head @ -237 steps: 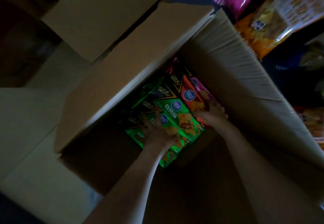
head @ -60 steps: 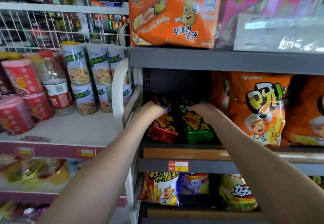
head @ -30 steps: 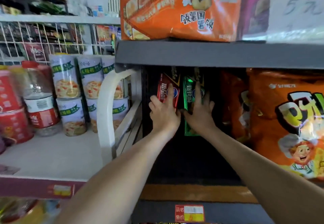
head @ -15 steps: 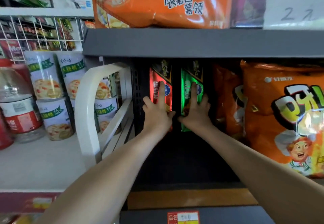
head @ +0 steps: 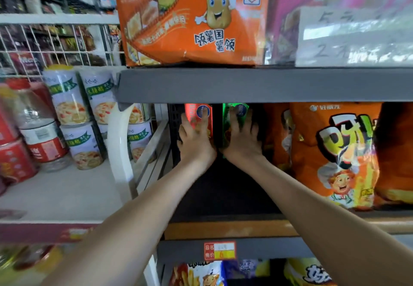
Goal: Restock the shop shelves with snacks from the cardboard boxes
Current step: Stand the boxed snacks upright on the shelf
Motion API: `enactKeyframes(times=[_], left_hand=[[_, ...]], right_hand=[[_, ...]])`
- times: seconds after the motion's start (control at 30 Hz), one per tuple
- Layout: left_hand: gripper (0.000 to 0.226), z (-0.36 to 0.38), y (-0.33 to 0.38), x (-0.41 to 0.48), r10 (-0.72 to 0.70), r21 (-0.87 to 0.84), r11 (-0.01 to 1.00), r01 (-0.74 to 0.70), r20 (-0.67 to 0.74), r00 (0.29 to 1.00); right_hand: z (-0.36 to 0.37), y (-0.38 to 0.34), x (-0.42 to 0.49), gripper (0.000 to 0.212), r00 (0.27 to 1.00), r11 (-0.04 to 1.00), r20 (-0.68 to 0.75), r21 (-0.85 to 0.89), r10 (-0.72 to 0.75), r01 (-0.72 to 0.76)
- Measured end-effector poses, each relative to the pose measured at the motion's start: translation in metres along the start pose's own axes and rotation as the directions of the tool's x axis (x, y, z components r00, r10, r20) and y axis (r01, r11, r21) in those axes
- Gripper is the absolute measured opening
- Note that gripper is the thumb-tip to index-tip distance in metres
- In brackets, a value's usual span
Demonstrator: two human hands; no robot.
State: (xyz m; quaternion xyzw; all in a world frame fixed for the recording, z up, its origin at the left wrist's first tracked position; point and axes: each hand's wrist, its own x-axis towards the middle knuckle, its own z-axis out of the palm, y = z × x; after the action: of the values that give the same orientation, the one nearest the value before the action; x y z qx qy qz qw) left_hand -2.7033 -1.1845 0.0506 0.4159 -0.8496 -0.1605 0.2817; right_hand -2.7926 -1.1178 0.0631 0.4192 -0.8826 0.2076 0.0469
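Red snack box [head: 197,118] left, green snack box [head: 234,115] right, each with a blue round badge; orange chip bag [head: 335,151] with a cartoon chef; grey shelf [head: 245,84]

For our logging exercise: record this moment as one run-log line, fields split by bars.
phase: shelving | left hand: presses red pack | right hand: presses green pack | packs: upright, side by side | right of them: orange bag

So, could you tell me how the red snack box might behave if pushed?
The red snack box stands upright and narrow, so it could tip. Its flat faces suggest stiff card, likely light: the left hand presses it with straight fingers.
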Motion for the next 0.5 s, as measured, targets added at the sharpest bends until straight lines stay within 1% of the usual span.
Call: enactKeyframes(times=[0.1,0.17,0.23,0.3,0.37,0.4,0.43,0.47,0.5], left_hand=[[0.089,-0.018,0.015,-0.034,-0.046,-0.050,0.998,0.047,0.024,0.999],[0.083,-0.027,0.022,-0.070,-0.055,-0.135,0.989,0.054,-0.002,0.998],[0.071,-0.030,0.029,-0.120,-0.066,-0.256,0.966,0.040,-0.093,0.993],[0.057,-0.028,0.037,-0.180,-0.089,-0.343,0.939,0.010,-0.215,0.973],[0.047,-0.014,0.044,-0.243,-0.111,-0.369,0.929,-0.021,-0.333,0.936],[0.043,0.000,0.044,-0.273,-0.130,-0.376,0.927,-0.022,-0.374,0.918],[0.042,0.016,0.043,-0.301,-0.159,-0.386,0.922,-0.002,-0.386,0.909],[0.043,0.034,0.039,-0.327,-0.223,-0.409,0.910,0.063,-0.356,0.908],[0.044,0.054,0.034,-0.353,-0.336,-0.445,0.877,0.182,-0.296,0.894]], right_hand=[[-0.018,0.000,-0.036,0.089,0.996,0.996,0.019,0.033,-0.086,0.085],[-0.028,0.006,-0.072,0.080,0.984,0.983,-0.048,0.059,-0.171,0.174],[-0.035,0.019,-0.112,0.070,0.960,0.961,-0.152,0.112,-0.234,0.251],[-0.033,0.036,-0.153,0.061,0.927,0.923,-0.243,0.193,-0.285,0.334],[-0.019,0.054,-0.195,0.054,0.894,0.863,-0.292,0.281,-0.340,0.420],[-0.009,0.064,-0.214,0.051,0.882,0.831,-0.286,0.319,-0.374,0.456],[0.002,0.074,-0.232,0.050,0.875,0.799,-0.263,0.362,-0.407,0.480],[0.014,0.085,-0.248,0.049,0.869,0.771,-0.228,0.401,-0.439,0.495],[0.029,0.097,-0.265,0.048,0.859,0.747,-0.189,0.429,-0.475,0.508]])
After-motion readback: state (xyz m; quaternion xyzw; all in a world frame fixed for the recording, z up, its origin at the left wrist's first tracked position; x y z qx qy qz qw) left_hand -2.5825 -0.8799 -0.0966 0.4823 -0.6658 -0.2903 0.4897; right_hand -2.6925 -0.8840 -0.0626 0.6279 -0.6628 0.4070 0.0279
